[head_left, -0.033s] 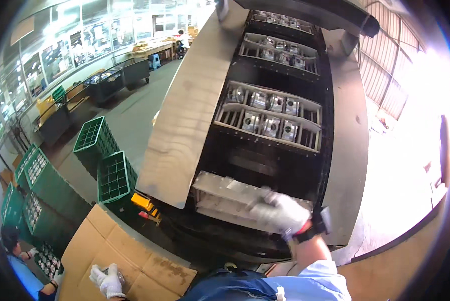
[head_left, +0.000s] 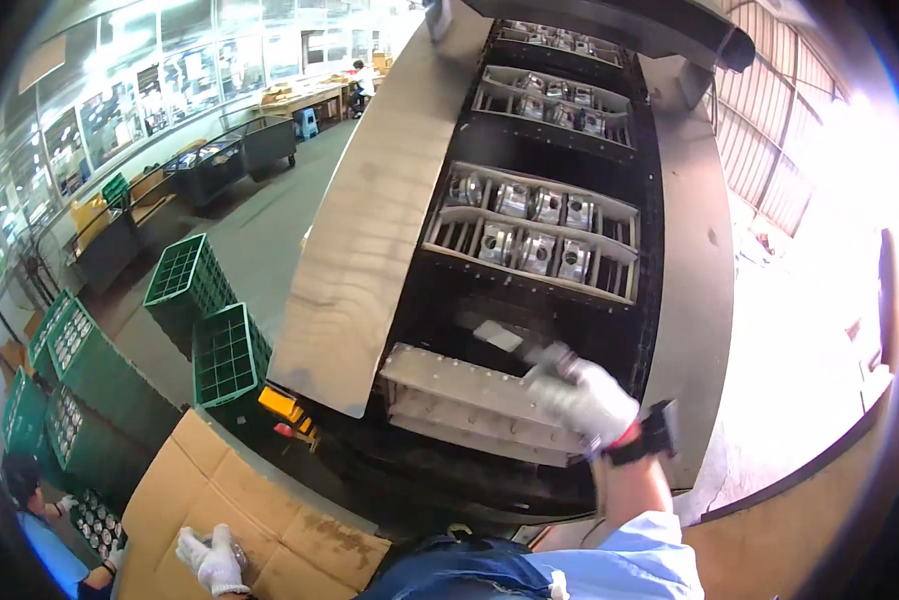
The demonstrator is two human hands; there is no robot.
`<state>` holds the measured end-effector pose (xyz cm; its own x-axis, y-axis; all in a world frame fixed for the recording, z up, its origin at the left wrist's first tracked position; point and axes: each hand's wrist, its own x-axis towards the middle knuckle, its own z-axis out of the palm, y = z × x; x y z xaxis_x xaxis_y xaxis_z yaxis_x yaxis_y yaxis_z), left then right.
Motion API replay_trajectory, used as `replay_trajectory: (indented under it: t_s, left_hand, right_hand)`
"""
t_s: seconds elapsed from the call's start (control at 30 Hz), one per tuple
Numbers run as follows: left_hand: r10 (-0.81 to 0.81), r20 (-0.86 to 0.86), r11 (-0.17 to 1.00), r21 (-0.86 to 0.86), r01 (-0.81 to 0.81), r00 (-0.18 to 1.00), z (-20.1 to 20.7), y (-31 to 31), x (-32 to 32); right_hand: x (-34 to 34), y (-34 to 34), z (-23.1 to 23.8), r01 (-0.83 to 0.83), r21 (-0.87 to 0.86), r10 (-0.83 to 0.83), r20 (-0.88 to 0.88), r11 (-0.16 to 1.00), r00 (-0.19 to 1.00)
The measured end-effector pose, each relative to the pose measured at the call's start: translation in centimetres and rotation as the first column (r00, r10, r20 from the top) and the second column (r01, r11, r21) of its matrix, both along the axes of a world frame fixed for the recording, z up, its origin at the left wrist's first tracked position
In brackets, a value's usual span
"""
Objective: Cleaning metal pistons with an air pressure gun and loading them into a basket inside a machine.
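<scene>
My right hand [head_left: 589, 405], in a white glove with a dark band at the wrist, is blurred above the near metal rack [head_left: 459, 385]. Its fingers are closed on a tool with a flat pale end [head_left: 497, 335]; the handle is smeared. Lower left, my gloved left hand [head_left: 211, 562] rests on a cardboard sheet [head_left: 184, 480]. Its fingers curl around a shiny metal piece [head_left: 237, 550], mostly hidden, perhaps a piston. Farther up the dark conveyor belt [head_left: 559, 325], a rack of metal pistons [head_left: 537, 250] stands in two rows.
Metal side panels [head_left: 359, 250] flank the belt. More piston racks [head_left: 559, 105] stand farther along it. Green divided crates [head_left: 231, 355] stand on the left floor beside a yellow part [head_left: 281, 403]. Lower left, a co-worker [head_left: 44, 535] has gloved hands at a piston crate [head_left: 94, 525].
My right hand and the pale-ended tool have moved slightly up and right, from over the near rack toward its far edge. My left hand has stayed on the cardboard.
</scene>
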<state>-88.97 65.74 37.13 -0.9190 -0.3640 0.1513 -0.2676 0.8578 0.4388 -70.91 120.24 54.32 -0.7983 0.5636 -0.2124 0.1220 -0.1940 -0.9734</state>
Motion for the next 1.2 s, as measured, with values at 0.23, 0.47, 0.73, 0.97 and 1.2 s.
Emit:
replay_trajectory:
  t_s: [0.23, 0.47, 0.73, 0.97, 1.2]
  left_hand:
    - [-0.23, -0.255, 0.953, 0.137, 0.271, 0.939, 6.2, 8.6, -1.2]
    - [-0.436, -0.368, 0.769, 0.322, 0.553, 0.821, 7.1, 15.8, -2.4]
    - [-0.667, -0.467, 0.41, 0.42, 0.809, 0.58, 10.5, 25.9, -5.2]
    - [-0.932, -0.357, 0.17, -0.282, 0.944, 0.061, 18.6, 46.5, -6.4]
    - [-0.914, -0.035, 0.405, -0.033, 0.914, 0.404, 19.4, 62.0, -7.8]
  right_hand:
    - [-0.9, 13.2, 7.2, 0.345, 0.664, -0.465, 0.005, 0.663, 0.885]
    - [-4.0, 14.1, 9.8, 0.113, 0.836, -0.341, 0.092, 0.537, 0.936]
    - [6.5, 13.5, 9.5, 0.176, 0.519, -0.328, 0.217, 0.837, 0.92]
    - [11.7, 14.2, 2.9, 0.297, 0.311, -0.374, 0.224, 0.903, 0.9]
    - [11.3, 14.5, 3.0, 0.305, 0.22, -0.338, 0.13, 0.927, 0.932]
